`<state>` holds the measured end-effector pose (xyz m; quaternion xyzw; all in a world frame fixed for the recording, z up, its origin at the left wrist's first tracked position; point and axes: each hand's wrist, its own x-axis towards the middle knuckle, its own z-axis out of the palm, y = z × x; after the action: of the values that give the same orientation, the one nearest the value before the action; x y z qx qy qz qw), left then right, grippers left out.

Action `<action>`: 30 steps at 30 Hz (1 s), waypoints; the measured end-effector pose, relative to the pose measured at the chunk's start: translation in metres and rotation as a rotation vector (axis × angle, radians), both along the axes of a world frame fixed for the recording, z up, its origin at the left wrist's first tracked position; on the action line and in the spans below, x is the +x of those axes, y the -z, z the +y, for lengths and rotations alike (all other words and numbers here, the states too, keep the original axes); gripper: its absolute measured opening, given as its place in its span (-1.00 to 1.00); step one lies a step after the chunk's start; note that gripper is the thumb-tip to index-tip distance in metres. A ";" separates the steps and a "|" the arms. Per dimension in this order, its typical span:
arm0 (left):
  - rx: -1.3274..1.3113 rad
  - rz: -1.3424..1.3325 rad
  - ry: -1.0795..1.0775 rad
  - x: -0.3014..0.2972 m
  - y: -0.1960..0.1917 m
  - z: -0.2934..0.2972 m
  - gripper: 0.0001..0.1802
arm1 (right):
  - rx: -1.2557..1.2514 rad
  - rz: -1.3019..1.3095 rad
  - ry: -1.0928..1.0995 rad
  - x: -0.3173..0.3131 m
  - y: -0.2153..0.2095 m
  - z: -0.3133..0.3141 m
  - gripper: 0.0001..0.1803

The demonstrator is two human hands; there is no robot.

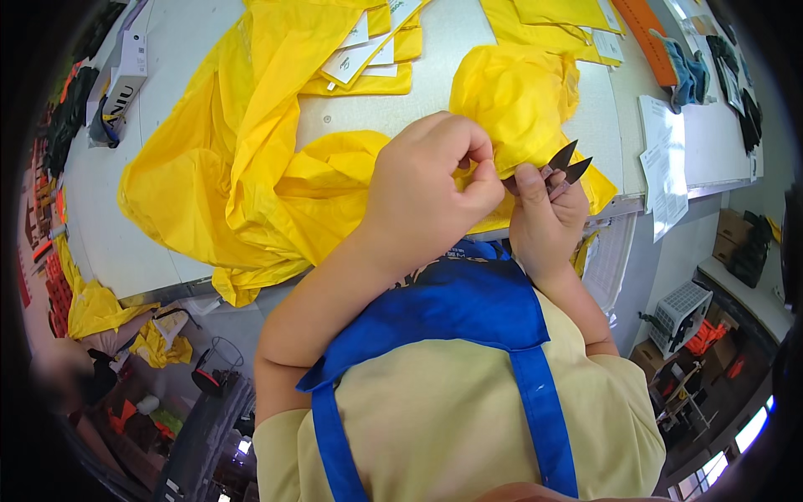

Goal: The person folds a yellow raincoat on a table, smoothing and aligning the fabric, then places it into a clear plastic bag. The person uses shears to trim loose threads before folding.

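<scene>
Yellow smooth fabric point(259, 159) lies crumpled across the white table, and one bunched part point(514, 96) rises just beyond my hands. My left hand point(435, 180) is closed, with thumb and forefinger pinched together at the edge of this bunch. Whatever sits between those fingertips is too small to make out. In my right hand point(548, 222) is a pair of thread snips point(575, 171), their dark blades apart and pointing away to the right. My right thumb also presses at the fabric's edge, close to the left fingertips.
Folded yellow pieces with white tags point(368, 54) lie at the far middle; another yellow stack point(552, 25) is at the far right. Printed sheets point(663, 163) overhang the table's right edge. A white box point(127, 75) stands far left, a grey crate point(679, 311) lower right.
</scene>
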<state>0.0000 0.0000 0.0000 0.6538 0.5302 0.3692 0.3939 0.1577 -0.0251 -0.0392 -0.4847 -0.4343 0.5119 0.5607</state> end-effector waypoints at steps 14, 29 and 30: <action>0.074 -0.055 -0.019 -0.005 -0.003 0.000 -0.90 | -0.064 0.396 0.034 -0.011 -0.010 0.004 -0.79; -0.240 -0.243 0.011 -0.007 -0.006 -0.002 -0.96 | -0.055 0.319 0.037 -0.011 -0.011 0.002 -0.82; -0.339 -0.307 0.025 -0.009 -0.006 -0.003 -0.97 | -0.071 0.335 0.021 -0.008 -0.008 0.002 -0.81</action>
<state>-0.0092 -0.0031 0.0063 0.5210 0.5102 0.3652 0.5787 0.1493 -0.0235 -0.0316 -0.4165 -0.3112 0.5949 0.6130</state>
